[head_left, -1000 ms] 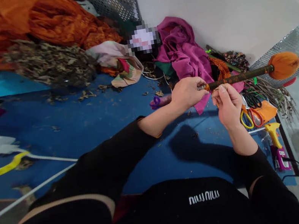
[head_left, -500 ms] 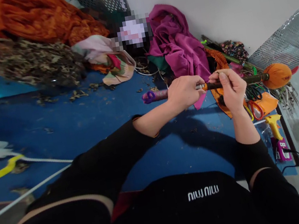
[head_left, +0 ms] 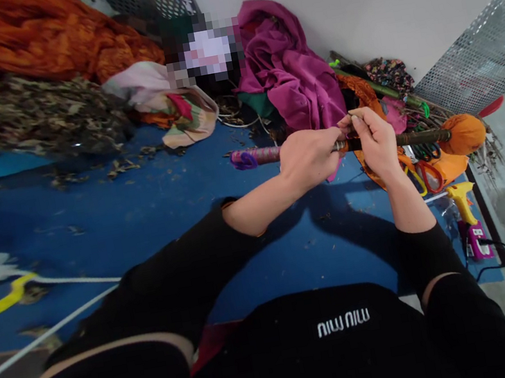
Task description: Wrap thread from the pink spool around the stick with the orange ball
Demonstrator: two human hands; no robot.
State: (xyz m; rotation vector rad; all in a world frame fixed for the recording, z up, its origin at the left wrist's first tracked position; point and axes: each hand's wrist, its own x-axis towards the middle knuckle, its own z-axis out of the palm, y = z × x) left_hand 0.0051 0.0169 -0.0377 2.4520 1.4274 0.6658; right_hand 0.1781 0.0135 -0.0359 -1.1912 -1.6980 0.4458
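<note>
A dark brown stick lies level above the table between my hands. Its right end bears an orange cloth-covered ball; the left end is wrapped in pink-purple material, with a purple loop at the tip. My left hand is wrapped around the stick near its middle, where a bit of orange shows beside the fingers. Close by, my right hand is in front of the stick, thumb and forefinger pinched together just above it. What they pinch is too small to make out.
Magenta cloth is heaped behind my hands. Dried leaves and orange fabric pile up at the left. Red-handled scissors and a yellow glue gun lie at right, near a purple power strip on the blue table.
My right hand has shifted left along the stick, bringing its fingertips up against those of my left hand. The left hand keeps its hold. The whole view has shifted slightly.
</note>
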